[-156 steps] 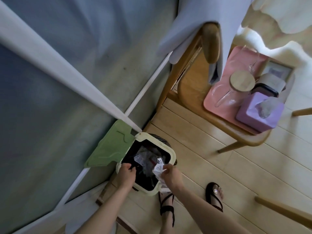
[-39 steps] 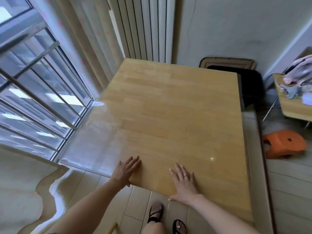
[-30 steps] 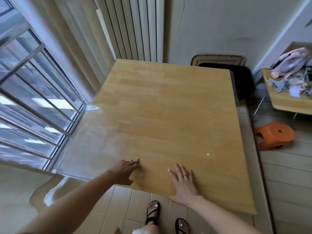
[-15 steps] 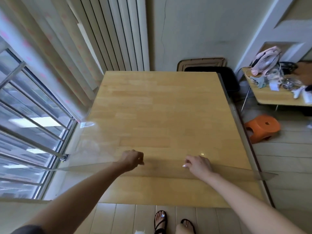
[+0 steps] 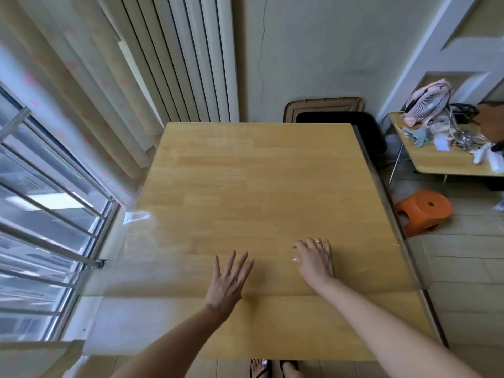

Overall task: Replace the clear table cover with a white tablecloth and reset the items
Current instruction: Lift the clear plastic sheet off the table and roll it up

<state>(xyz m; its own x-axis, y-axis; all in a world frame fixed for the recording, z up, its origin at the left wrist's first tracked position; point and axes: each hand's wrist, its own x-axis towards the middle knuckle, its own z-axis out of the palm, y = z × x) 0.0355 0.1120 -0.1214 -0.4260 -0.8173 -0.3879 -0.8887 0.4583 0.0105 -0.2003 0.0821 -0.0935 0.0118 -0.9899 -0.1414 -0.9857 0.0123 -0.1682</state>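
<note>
While half a second ago both your hands pinched the near edge of the cover (image 5: 122, 279) and held it up off the table (image 5: 300, 328), that edge has now been let down. The cover lies turned back on itself, its crease crossing the table's near third, just on your side of both palms.

Left hand (image 5: 229, 279): flat on the doubled sheet near the table's middle line, fingers straight and spread, holding nothing.

Right hand (image 5: 316, 261): also flat on the sheet, right of the middle line, fingers straight and close together (ring visible), nothing pinched.

Cover overhangs the table's left and right edges.

Judgement: first fold made, cover not yet off. Nothing white to replace it is in view. Slick sheet may spring back if you lift your palms.
</note>
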